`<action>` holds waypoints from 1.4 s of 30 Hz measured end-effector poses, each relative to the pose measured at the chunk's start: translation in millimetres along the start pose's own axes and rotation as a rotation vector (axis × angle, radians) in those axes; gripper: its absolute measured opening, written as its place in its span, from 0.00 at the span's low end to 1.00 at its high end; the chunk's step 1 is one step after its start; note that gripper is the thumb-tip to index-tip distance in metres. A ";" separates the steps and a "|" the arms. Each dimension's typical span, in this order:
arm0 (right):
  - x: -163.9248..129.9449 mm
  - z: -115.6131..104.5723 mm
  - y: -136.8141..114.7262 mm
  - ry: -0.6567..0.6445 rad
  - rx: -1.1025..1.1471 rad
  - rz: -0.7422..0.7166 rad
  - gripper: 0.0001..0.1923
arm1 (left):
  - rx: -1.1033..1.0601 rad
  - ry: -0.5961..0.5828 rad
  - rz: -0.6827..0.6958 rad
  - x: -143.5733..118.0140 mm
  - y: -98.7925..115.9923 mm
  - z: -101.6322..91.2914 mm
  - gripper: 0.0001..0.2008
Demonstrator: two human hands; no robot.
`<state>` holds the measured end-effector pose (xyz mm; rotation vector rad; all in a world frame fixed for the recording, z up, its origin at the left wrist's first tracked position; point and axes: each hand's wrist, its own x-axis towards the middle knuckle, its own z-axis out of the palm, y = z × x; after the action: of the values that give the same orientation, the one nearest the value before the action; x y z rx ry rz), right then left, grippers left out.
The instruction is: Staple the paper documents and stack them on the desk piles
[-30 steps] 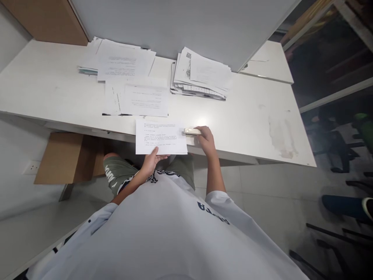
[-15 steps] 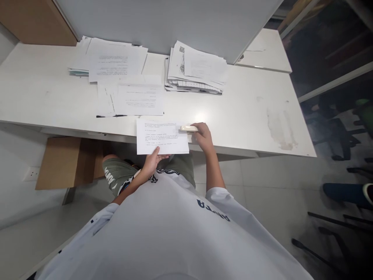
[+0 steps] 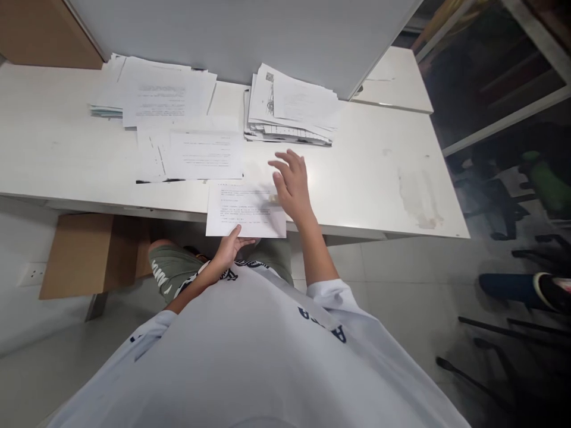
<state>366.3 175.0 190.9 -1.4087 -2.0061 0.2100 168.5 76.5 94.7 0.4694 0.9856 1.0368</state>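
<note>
My left hand grips the near edge of a sheet of printed paper, thumb on top and fingers beneath. The paper reaches over the desk's front edge. My right hand is raised above the paper's right side, fingers spread and holding nothing. A cream stapler lies at the paper's right edge, mostly hidden under my right hand and wrist.
Loose printed sheets lie on the white desk beyond the paper. Behind them are a left paper pile and a thicker right stack, against a grey partition. A cardboard box stands below at left.
My right hand has let go of the stapler and lifted up and to the left, its fingers opening. My left hand keeps its hold on the paper. The view has shifted slightly.
</note>
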 end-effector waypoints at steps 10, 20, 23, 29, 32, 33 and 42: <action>49.4 63.4 10.3 -0.189 -0.143 0.150 0.35 | -0.024 -0.021 0.013 -11.4 11.2 -12.9 0.24; 31.2 62.1 31.6 -0.103 0.028 0.114 0.32 | 0.275 0.405 0.202 -67.5 37.4 -99.6 0.30; 23.2 68.4 27.6 -0.145 -0.014 0.100 0.31 | 0.360 0.730 0.230 -80.9 33.8 -135.8 0.31; 36.6 56.6 35.2 -0.109 -0.028 0.032 0.29 | 0.616 0.943 0.215 -77.5 10.8 -164.3 0.26; 38.8 31.7 27.7 -0.036 -0.064 -0.014 0.28 | 1.113 0.840 0.149 -70.7 -6.3 -157.9 0.24; 35.1 21.0 20.8 0.000 -0.071 -0.017 0.27 | 1.271 0.782 0.125 -68.9 -10.8 -155.0 0.26; -98.8 -53.7 2.9 0.225 0.080 0.587 0.26 | 1.520 0.813 -0.089 -57.3 -15.4 -156.3 0.32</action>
<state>420.0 76.1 188.3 -1.8478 -1.3514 0.3626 33.8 1.7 29.9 1.2388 2.4602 0.1527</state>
